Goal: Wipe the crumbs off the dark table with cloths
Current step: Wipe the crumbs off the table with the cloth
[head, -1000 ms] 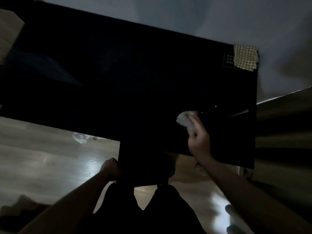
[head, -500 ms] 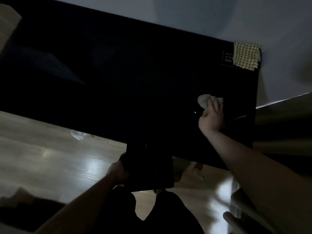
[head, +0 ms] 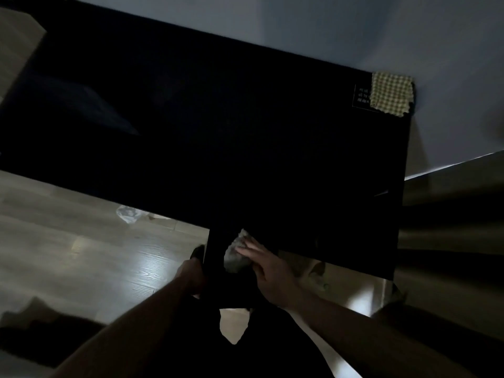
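Swept back to the near edge of the dark table, the crumpled cloth is pressed under the flat right hand, over a dark board gripped by the left hand; stroke judged ending; fresh reach needed

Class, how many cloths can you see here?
2. A checked cloth lies at the far right corner of the table; a pale crumpled cloth sits under the right hand at the near edge. Darkness may hide others.

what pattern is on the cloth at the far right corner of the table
A small check pattern, pale yellow-green and white, on the cloth at the corner of the dark table; head view.
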A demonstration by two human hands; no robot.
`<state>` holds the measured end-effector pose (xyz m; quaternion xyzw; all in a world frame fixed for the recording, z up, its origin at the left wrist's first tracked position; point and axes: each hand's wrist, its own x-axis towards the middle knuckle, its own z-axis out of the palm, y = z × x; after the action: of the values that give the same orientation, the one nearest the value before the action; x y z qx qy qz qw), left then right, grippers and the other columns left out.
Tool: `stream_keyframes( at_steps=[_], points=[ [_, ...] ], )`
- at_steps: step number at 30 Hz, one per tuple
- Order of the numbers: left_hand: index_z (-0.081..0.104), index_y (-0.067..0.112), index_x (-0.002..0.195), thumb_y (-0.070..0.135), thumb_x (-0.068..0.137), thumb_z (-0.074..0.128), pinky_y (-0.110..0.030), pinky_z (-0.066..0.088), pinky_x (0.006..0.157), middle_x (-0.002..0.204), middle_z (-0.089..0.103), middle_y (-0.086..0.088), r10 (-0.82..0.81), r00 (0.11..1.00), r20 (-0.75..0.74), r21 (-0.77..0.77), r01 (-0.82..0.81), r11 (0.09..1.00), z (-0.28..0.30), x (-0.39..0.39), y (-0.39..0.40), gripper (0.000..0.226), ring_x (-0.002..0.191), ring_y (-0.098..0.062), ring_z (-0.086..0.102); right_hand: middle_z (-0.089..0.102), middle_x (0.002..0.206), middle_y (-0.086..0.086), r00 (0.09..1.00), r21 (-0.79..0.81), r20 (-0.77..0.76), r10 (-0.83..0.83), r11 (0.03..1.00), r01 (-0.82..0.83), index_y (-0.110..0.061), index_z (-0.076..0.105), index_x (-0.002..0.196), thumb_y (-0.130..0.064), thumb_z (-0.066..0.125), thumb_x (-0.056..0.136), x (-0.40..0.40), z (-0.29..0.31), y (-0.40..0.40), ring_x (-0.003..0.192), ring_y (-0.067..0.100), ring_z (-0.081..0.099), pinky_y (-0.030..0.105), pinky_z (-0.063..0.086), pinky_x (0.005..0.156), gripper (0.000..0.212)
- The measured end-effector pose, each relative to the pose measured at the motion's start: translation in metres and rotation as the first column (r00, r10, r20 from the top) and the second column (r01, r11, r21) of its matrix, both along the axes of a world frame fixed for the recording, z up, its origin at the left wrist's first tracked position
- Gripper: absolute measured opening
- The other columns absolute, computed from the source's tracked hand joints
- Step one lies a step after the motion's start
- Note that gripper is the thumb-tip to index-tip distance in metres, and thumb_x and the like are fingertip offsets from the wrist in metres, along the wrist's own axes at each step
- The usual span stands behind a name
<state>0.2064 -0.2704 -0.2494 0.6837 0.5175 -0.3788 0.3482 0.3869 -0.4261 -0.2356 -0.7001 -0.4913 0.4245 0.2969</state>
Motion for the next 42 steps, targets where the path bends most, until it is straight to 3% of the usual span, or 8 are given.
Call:
stream_keyframes(
  at_steps=[4, 9, 13, 21, 30, 34, 39, 42],
  points=[
    [0.057, 0.006, 0.091, 0.02, 0.085, 0.064, -0.033, 0.054, 0.076, 0.101, 0.074, -0.02, -0.027, 0.999, 0.023, -0.012, 0.027, 1.0, 0.003, 0.005, -0.003, 0.016, 0.1, -0.034, 0.072, 0.042, 0.159, -0.012, 0.98, 0.066, -0.067, -0.189, 0.979, 0.194, -0.035, 0.05, 0.148, -0.009, 0.042, 0.104, 0.036, 0.016, -0.016, 0.152, 0.0, 0.029, 0.025, 0.027, 0.125, 0.052],
    [0.036, 0.015, 0.063, 0.02, 0.084, 0.063, -0.033, 0.054, 0.072, 0.059, 0.052, 0.002, -0.044, 0.998, 0.049, -0.004, 0.044, 0.999, -0.001, 0.008, -0.006, 0.034, 0.094, -0.033, 0.073, 0.05, 0.153, 0.002, 0.842, 0.152, 0.215, -0.496, 0.868, 0.472, -0.011, 0.054, 0.147, 0.006, 0.041, 0.092, 0.144, 0.025, -0.027, 0.147, 0.015, 0.04, 0.025, 0.027, 0.124, 0.059],
    [0.045, 0.014, 0.064, 0.024, 0.087, 0.062, -0.032, 0.052, 0.073, 0.094, 0.073, -0.018, -0.102, 0.993, 0.065, 0.011, 0.102, 0.995, -0.001, 0.013, -0.008, 0.03, 0.098, -0.035, 0.071, 0.048, 0.157, 0.011, 0.656, 0.061, 0.392, -0.645, 0.73, 0.681, -0.007, 0.053, 0.147, 0.003, 0.039, 0.084, 0.226, 0.016, -0.058, 0.149, 0.028, 0.04, 0.037, 0.029, 0.124, 0.065],
    [0.042, 0.019, 0.062, 0.023, 0.086, 0.062, -0.032, 0.054, 0.076, 0.101, 0.073, -0.017, -0.094, 0.994, 0.063, 0.018, 0.093, 0.996, -0.005, 0.014, -0.015, 0.032, 0.098, -0.033, 0.071, 0.039, 0.162, 0.016, 0.62, -0.014, 0.584, -0.524, 0.757, 0.653, -0.008, 0.047, 0.152, -0.017, 0.036, 0.084, 0.168, -0.02, -0.056, 0.15, 0.046, 0.031, 0.059, 0.029, 0.121, 0.069],
    [0.069, -0.002, 0.102, 0.021, 0.086, 0.062, -0.034, 0.054, 0.079, 0.103, 0.074, -0.02, -0.039, 0.999, 0.024, 0.002, 0.039, 0.999, -0.003, 0.01, -0.021, 0.029, 0.1, -0.034, 0.07, 0.026, 0.164, -0.012, 0.938, 0.065, 0.267, -0.22, 0.975, 0.211, -0.021, 0.044, 0.155, -0.002, 0.041, 0.104, 0.004, -0.028, 0.001, 0.158, 0.014, 0.013, 0.05, 0.021, 0.126, 0.055],
    [0.068, -0.001, 0.108, 0.024, 0.089, 0.061, -0.033, 0.053, 0.081, 0.107, 0.073, -0.019, -0.03, 0.999, 0.022, 0.002, 0.03, 1.0, 0.0, 0.011, -0.02, 0.032, 0.104, -0.034, 0.069, 0.028, 0.159, -0.022, 0.996, -0.005, 0.082, -0.039, 0.999, 0.039, -0.023, 0.049, 0.152, 0.01, 0.036, 0.099, -0.008, -0.002, -0.012, 0.15, -0.016, 0.002, 0.018, 0.008, 0.127, 0.063],
    [0.068, 0.004, 0.096, 0.023, 0.087, 0.062, -0.034, 0.055, 0.079, 0.103, 0.074, -0.019, -0.01, 1.0, 0.027, -0.008, 0.011, 1.0, 0.004, 0.012, -0.017, 0.022, 0.101, -0.033, 0.071, 0.046, 0.157, -0.004, 0.956, 0.035, 0.002, -0.292, 0.956, 0.292, -0.022, 0.055, 0.146, -0.014, 0.038, 0.102, 0.063, 0.015, -0.019, 0.151, 0.005, 0.035, 0.033, 0.03, 0.125, 0.048],
    [0.065, 0.009, 0.082, 0.026, 0.087, 0.062, -0.034, 0.054, 0.078, 0.102, 0.074, -0.019, -0.023, 0.999, 0.034, -0.004, 0.023, 1.0, 0.002, 0.012, -0.015, 0.018, 0.099, -0.033, 0.071, 0.046, 0.158, -0.001, 0.884, 0.084, 0.171, -0.434, 0.901, 0.426, -0.019, 0.052, 0.149, 0.005, 0.043, 0.098, 0.138, 0.023, -0.005, 0.151, 0.013, 0.036, 0.031, 0.028, 0.125, 0.057]
  ],
)
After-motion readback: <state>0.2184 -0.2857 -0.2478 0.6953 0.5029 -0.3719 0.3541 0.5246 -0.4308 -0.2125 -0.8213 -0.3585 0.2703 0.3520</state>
